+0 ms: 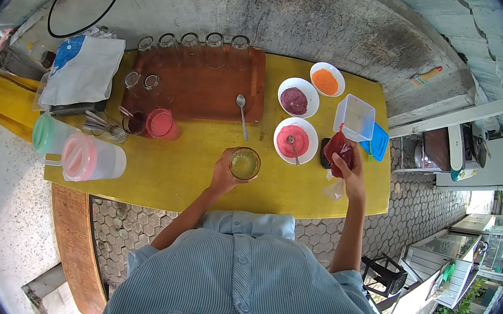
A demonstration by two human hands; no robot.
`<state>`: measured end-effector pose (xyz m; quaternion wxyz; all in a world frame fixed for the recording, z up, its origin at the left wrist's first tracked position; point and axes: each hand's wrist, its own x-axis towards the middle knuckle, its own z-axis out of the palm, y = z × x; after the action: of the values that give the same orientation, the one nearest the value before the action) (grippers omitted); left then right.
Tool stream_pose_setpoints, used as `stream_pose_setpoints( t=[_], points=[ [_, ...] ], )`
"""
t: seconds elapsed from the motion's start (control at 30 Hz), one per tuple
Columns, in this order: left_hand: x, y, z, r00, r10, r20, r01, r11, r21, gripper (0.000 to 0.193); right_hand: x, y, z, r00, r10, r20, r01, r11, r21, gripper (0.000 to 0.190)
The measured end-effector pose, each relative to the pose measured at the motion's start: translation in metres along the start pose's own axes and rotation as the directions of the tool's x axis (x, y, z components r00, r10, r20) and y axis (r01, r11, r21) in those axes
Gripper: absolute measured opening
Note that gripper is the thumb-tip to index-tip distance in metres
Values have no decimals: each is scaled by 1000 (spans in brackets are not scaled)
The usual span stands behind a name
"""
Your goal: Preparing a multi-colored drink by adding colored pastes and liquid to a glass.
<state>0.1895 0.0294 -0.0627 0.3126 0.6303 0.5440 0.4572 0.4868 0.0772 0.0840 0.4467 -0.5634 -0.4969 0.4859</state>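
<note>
My left hand (224,172) is closed around an empty-looking clear glass (244,163) near the table's front edge. In my right hand (351,170) is a plastic bag of dark red liquid (339,153), its top twisted. A white bowl of pink powder (293,135), with a spoon in it, sits between the hands, farther back. Behind it stand a bowl of purple powder (294,100) and a bowl of orange powder (325,81). A dark object, partly hidden, lies beside the red bag, and a clear plastic bag (333,190) lies below it.
A brown tray (203,91) bears several upturned glasses and a metal spoon (242,114). At left are two lidded pitchers (88,159), a glass of utensils (103,126), a dark glass (134,122), a pink-filled glass (162,123) and a cloth (87,68). A clear container (354,116) and blue lid (376,142) are at right.
</note>
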Motion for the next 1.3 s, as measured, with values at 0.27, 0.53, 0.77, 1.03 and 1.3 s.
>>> stream_pose_setpoints(
  t=[0.27, 0.53, 0.77, 1.03, 1.3],
  points=[
    [-6, -6, 8, 995, -98, 13, 99, 994, -45, 72, 26, 91, -35, 968, -166, -186, 91, 929, -359, 51],
    [-5, -4, 5, 988, -148, 43, 149, 989, -21, 70, 68, 135, -34, 957, -129, -259, 85, 981, -176, 38],
    [-7, -4, 8, 980, -196, 47, 199, 978, -68, 73, 122, 161, -13, 822, -485, -297, 207, 742, -638, 41],
    [-9, 1, 7, 975, -219, 37, 221, 974, -55, 75, 120, 151, 5, 817, -461, -346, 196, 786, -586, 35],
    [-8, -1, 10, 974, -224, 26, 225, 972, -67, 75, 114, 171, 0, 788, -526, -321, 158, 676, -720, 28]
  ],
)
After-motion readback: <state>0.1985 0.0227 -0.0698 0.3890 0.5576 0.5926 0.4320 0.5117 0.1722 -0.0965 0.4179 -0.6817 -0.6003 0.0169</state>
